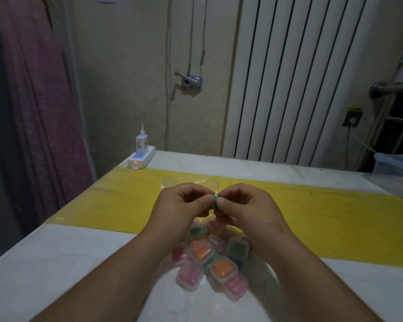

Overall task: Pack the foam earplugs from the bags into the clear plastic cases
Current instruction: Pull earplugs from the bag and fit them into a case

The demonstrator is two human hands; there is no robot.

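A small green foam earplug (pixel 214 202) is pinched in mid-air at the picture's centre, mostly hidden. At 12 o'clock from it a crumpled clear bag (pixel 188 182) with a red seal strip lies flat on the yellow band. At 6 o'clock a heap of clear plastic cases (pixel 209 259) rests, tilted and overlapping, holding orange, pink and green earplugs; their count is unclear.

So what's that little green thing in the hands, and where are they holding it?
A small green foam earplug, pinched between the fingertips of the left hand and right hand, one on each side. Most of it is hidden.
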